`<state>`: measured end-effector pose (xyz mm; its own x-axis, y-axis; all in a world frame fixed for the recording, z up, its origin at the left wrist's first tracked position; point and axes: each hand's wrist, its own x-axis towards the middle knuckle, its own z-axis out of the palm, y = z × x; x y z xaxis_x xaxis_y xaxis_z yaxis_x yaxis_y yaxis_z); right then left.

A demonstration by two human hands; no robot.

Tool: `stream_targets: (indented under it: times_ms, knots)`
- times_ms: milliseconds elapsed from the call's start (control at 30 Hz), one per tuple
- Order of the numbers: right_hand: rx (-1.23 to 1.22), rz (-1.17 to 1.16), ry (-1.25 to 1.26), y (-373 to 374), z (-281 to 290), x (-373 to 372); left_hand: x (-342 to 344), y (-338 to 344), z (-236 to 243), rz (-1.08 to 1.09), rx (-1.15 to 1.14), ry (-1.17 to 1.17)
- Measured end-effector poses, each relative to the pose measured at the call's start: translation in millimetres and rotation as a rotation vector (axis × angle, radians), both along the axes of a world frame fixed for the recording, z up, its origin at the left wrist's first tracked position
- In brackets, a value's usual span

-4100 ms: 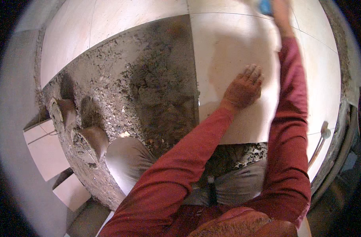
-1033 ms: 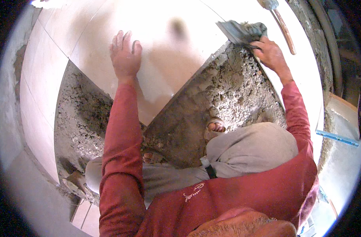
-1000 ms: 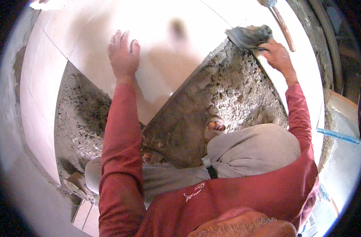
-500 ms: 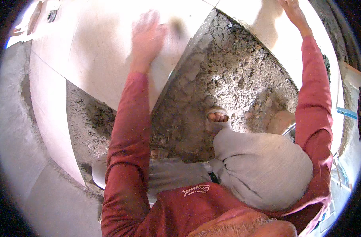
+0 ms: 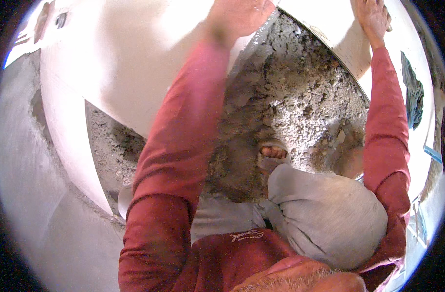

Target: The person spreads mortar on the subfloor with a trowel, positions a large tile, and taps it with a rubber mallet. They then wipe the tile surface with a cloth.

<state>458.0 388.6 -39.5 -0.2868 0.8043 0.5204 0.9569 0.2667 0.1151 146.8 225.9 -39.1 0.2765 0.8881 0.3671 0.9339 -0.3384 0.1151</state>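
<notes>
My left hand (image 5: 241, 17) lies over the large pale tile (image 5: 130, 63) near its right edge, fingers stretched out toward the upper right and partly cut off by the picture's top. It is somewhat blurred. My right hand (image 5: 372, 20) is on or just above another pale tile (image 5: 324, 22) at the upper right. Its fingertips run out of view, and a small tan shape beside its outer edge is too unclear to name. Between the tiles lies a wedge of rough, grey-brown mortar or rubble bed (image 5: 300, 82).
My sandalled foot (image 5: 273, 151) stands on the rough bed, beside my bent knee. A dark crumpled cloth or bag (image 5: 413, 92) lies on the tile past my right forearm, with a blue strip (image 5: 433, 154) nearby. At left, a narrow tile (image 5: 69, 126) borders the grey floor (image 5: 27, 194).
My left hand has slid right and farther away across the large tile, toward its edge. My right hand has shifted slightly right and nearer. The view has moved a little, showing more dark cloth.
</notes>
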Motion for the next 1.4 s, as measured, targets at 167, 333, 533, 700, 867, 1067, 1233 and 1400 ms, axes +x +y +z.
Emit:
stream_targets:
  times_ms: [167,333,533,700,867,1067,1233,1400]
  knots:
    - [-0.087,-0.011,-0.054,15,-13,24,12,-8,1,0.093,-0.089,0.018]
    - [-0.188,0.143,-0.108,39,-14,68,9,-43,12,-0.015,-0.239,-0.305]
    - [-0.378,0.115,-0.060,27,12,48,-148,-139,47,0.677,-0.553,-0.224]
    - [-0.811,0.025,0.514,-29,44,-43,-167,-183,30,0.622,-0.636,0.095]
    - [-0.779,0.469,0.661,-99,70,-122,-154,-179,38,0.676,-0.635,0.085]
    - [-0.731,0.539,0.120,-147,92,-192,-151,-178,48,0.708,-0.741,0.100]
    - [-0.630,0.504,0.267,-148,117,-197,-147,-186,45,0.748,-0.701,0.085]
    - [-0.978,0.479,0.518,-171,96,-194,-145,-186,42,0.763,-0.717,0.109]
